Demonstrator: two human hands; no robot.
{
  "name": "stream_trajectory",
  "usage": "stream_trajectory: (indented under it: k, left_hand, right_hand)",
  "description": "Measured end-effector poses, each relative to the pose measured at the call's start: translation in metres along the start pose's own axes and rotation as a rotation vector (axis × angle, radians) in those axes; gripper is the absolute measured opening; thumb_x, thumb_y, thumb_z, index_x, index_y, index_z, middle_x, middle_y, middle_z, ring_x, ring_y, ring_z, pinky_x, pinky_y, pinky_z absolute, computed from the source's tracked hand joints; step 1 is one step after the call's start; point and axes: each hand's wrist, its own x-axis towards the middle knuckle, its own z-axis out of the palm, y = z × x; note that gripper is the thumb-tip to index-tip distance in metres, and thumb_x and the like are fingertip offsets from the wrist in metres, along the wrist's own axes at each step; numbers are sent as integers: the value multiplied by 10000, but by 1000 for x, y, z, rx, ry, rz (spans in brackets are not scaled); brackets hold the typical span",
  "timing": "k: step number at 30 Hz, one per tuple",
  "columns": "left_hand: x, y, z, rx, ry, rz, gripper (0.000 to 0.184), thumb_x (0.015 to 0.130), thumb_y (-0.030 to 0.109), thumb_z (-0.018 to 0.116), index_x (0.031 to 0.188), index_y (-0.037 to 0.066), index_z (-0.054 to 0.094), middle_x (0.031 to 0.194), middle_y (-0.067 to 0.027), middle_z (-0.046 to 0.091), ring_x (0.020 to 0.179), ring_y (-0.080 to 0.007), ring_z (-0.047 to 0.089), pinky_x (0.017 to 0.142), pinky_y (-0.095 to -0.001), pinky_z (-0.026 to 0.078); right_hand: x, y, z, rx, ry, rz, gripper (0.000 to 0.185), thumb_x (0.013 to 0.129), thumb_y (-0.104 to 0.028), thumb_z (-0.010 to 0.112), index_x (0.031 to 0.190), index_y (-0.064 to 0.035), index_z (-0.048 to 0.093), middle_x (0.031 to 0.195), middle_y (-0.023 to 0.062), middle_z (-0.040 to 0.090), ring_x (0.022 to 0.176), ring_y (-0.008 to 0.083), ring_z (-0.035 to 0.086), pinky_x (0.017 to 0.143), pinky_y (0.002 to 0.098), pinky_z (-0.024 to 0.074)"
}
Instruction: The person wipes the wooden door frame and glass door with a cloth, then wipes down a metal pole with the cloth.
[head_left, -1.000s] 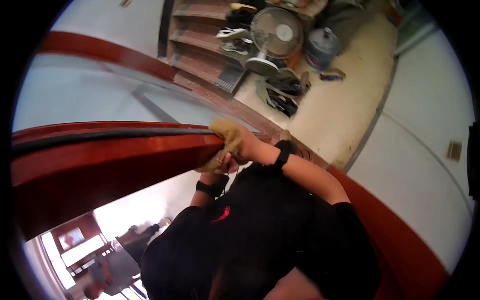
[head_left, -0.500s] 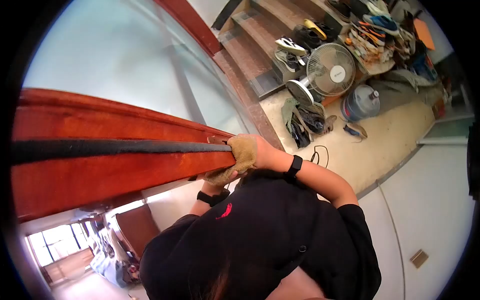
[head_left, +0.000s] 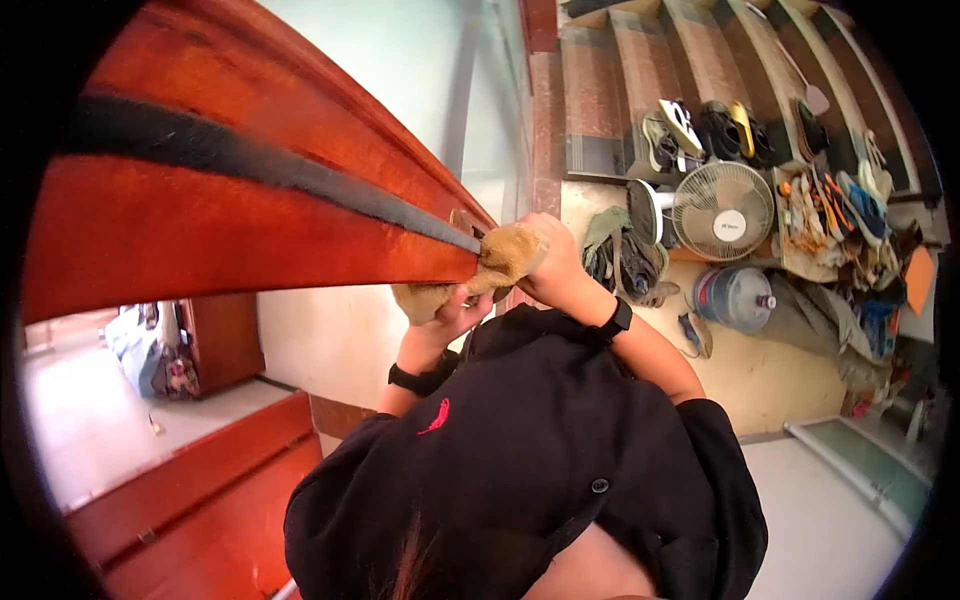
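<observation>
I log, left: red wooden door (head_left: 250,240), dark strip (head_left: 290,177) along its edge. Centre: left hand (head_left: 452,322), fingers curled round brown cloth (head_left: 512,252) bunched against the door's near end; right hand (head_left: 555,262), likewise closed on the cloth. Far right: fan (head_left: 722,208), water jug (head_left: 735,298) on floor.

The head camera looks forward and down, with the left hand (head_left: 462,314) and right hand (head_left: 555,262) quite near. The shirt (head_left: 520,440) fills six o'clock; the stairs (head_left: 618,75) sit farther, at one o'clock.
</observation>
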Motion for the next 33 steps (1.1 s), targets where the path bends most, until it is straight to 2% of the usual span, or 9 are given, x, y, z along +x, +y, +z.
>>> stream_trajectory:
  k: [4, 5, 8, 10, 12, 13, 17, 20, 33]
  left_hand:
    - [53, 32, -24, 36, 39, -89, 800, 722, 52, 684, 1378, 114, 230, 1265, -179, 424, 1096, -324, 505, 910, -464, 431]
    - [59, 32, -23, 165, 90, -42, 800, 753, 266, 703, 1423, 243, 268, 1339, -112, 427, 1178, -313, 479, 985, -481, 379]
    - [71, 37, -39, -316, -268, -429, 728, 768, 397, 684, 1381, 193, 350, 1342, -76, 443, 1216, -272, 444, 1036, -452, 308]
    - [78, 44, -39, -480, -406, -654, 701, 776, 515, 658, 1318, 123, 450, 1332, -40, 469, 1237, -239, 420, 1074, -422, 248]
    - [91, 44, -28, -178, -92, -457, 646, 792, 457, 670, 1263, 60, 474, 1303, -68, 480, 1225, -208, 420, 1036, -402, 305]
    - [108, 50, -27, -171, 103, -441, 633, 801, 420, 677, 1257, 37, 462, 1299, -86, 473, 1222, -192, 416, 1014, -396, 335]
    - [156, 67, -13, -1044, 645, -529, 834, 813, 248, 704, 1422, 99, 153, 1384, -146, 339, 1235, -247, 395, 1014, -436, 335]
    - [128, 48, -8, 265, 276, -266, 1041, 841, 220, 667, 1406, 239, -207, 1447, -183, 166, 1272, -296, 337, 1056, -462, 294]
    - [75, 59, 30, 406, 253, -624, 1074, 793, 44, 608, 1307, -3, -333, 1420, -293, 152, 1343, -393, 177, 1102, -496, 16]
  right_hand:
    - [6, 1, -15, 325, 114, 120, 193, 706, -77, 606, 897, -59, 627, 737, 108, 625, 698, 321, 618, 614, 385, 493]
    - [12, -1, -26, 383, 139, 119, 187, 718, -44, 554, 891, -26, 622, 701, 142, 631, 668, 331, 638, 607, 372, 509]
    - [47, -21, -50, 686, 443, 214, 251, 767, 6, 462, 974, 34, 602, 829, 137, 673, 796, 230, 673, 728, 326, 525]
    - [61, -23, -61, 863, 349, 235, 277, 798, 0, 465, 1049, 41, 577, 978, 150, 654, 923, 213, 640, 807, 332, 506]
    - [87, -38, -74, 1109, 166, -3, 331, 808, -51, 514, 1131, 16, 552, 1154, 176, 579, 1098, 265, 557, 926, 375, 440]
    - [98, -41, -71, 866, 167, -213, 360, 809, -88, 531, 1158, 0, 544, 1207, 177, 541, 1153, 294, 505, 968, 396, 396]
    - [117, -29, -9, 780, 11, -464, 462, 788, -252, 558, 1211, -66, 541, 1292, 174, 476, 1211, 368, 420, 1039, 453, 303]
    - [109, -15, 2, 732, -37, -498, 492, 786, -299, 558, 1220, -68, 532, 1311, 178, 456, 1229, 393, 379, 1053, 476, 265]
    - [46, 27, 44, 652, -169, -303, 654, 799, -418, 540, 1311, -33, 412, 1372, 244, 336, 1280, 420, 273, 1083, 472, 193]
